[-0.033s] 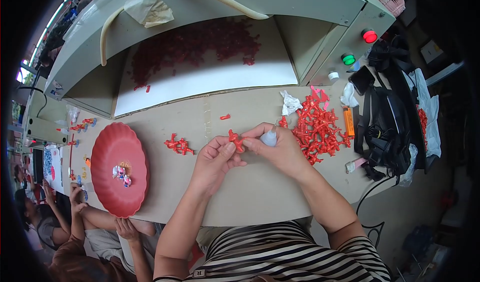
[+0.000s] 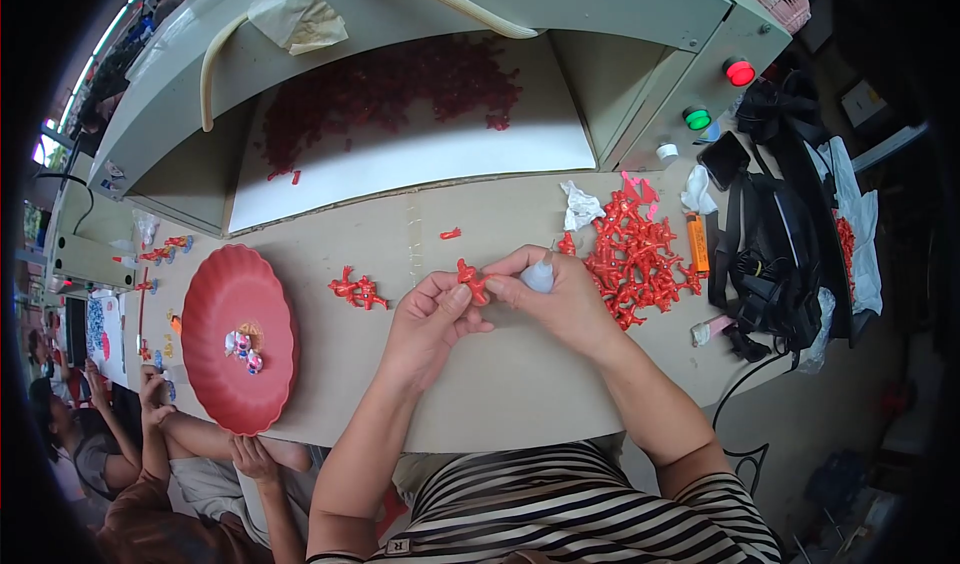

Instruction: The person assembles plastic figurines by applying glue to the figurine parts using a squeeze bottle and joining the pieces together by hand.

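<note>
Between thumb and fingers, my left hand (image 2: 432, 322) pinches a small red plastic figurine (image 2: 470, 282) upright above the table. My right hand (image 2: 562, 299) is closed around a small pale, translucent squeeze bottle (image 2: 538, 276), and its thumb and forefinger tips meet the figurine's right side. What those fingertips press on is hidden. To the left of my hands lie a few joined red figurines (image 2: 358, 289). A tiny loose red part (image 2: 450, 234) rests just beyond the held figurine. At the right, a big heap of red figurines (image 2: 640, 264) covers the tabletop.
A red scalloped bowl (image 2: 240, 409) with a few painted pieces stands at the left. Behind, a grey machine housing (image 2: 640, 4) shelters a white tray (image 2: 400, 179) of red parts. An orange tube (image 2: 697, 244) and black bag (image 2: 765, 244) lie right. Co-workers sit left.
</note>
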